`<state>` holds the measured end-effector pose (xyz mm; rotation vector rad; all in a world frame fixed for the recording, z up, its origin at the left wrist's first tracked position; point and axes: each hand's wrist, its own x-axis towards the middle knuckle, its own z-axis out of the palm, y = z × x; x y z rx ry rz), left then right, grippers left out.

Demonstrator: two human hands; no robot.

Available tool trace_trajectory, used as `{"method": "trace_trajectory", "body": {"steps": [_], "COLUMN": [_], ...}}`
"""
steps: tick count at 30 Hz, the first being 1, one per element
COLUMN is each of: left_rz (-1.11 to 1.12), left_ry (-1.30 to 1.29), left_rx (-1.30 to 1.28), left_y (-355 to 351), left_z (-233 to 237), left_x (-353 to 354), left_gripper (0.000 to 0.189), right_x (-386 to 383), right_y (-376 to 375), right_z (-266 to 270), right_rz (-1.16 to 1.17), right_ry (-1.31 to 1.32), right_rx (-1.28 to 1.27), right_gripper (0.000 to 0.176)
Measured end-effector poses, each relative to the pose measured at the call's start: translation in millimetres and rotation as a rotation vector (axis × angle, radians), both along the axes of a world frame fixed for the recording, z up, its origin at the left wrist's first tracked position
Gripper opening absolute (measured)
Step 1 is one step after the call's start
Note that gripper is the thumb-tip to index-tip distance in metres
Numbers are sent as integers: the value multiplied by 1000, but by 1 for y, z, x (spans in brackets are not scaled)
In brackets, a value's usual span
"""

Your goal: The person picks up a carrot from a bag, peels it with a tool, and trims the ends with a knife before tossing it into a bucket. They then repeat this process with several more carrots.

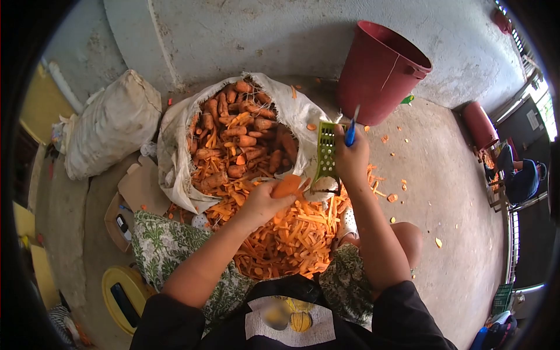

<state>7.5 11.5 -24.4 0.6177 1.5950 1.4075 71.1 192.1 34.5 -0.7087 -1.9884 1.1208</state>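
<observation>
While my left hand (267, 201) curls closed around a carrot (287, 186) at the near edge of the open white sack (174, 154), my right hand (353, 158) is closed around a green grater (324, 153) and a blue-handled knife (350, 134) (its blade points up and away from me) by the sack's right side. Whole carrots (236, 131) fill the sack's mouth, and a heap of orange strips (294, 239) lies on its near side. To its right, farther back, stands a red bucket (373, 76); a bulging pale bag (111, 125) sits to its left.
</observation>
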Motion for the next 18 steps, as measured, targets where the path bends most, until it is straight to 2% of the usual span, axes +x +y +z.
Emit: {"method": "trace_trajectory", "body": {"steps": [1,3,4,8,10,11,14,18], "left_rz": [23,47,33,-6,8,20,102,88], "left_ry": [17,34,123,333,356,379,487,573], "left_rx": [12,27,18,-30,-15,-2,116,73], "left_y": [0,-1,-1,-4,-4,-5,-9,-12], "left_z": [-2,1,6,22,19,18,22,35], "left_x": [0,0,0,-3,-8,-10,-10,-11], "left_gripper": [42,45,45,46,46,46,38,36], "right_x": [3,9,12,19,23,25,29,29], "right_y": [-3,-9,-11,-11,-10,-10,-14,-15], "right_z": [3,7,7,4,3,1,-1,-11], "right_rz": [0,52,53,238,382,451,601,651], "right_ry": [0,-199,-198,-385,-580,-618,-677,-644], "right_rx": [1,218,220,327,452,431,420,424], "right_gripper": [24,21,21,19,16,16,16,16]}}
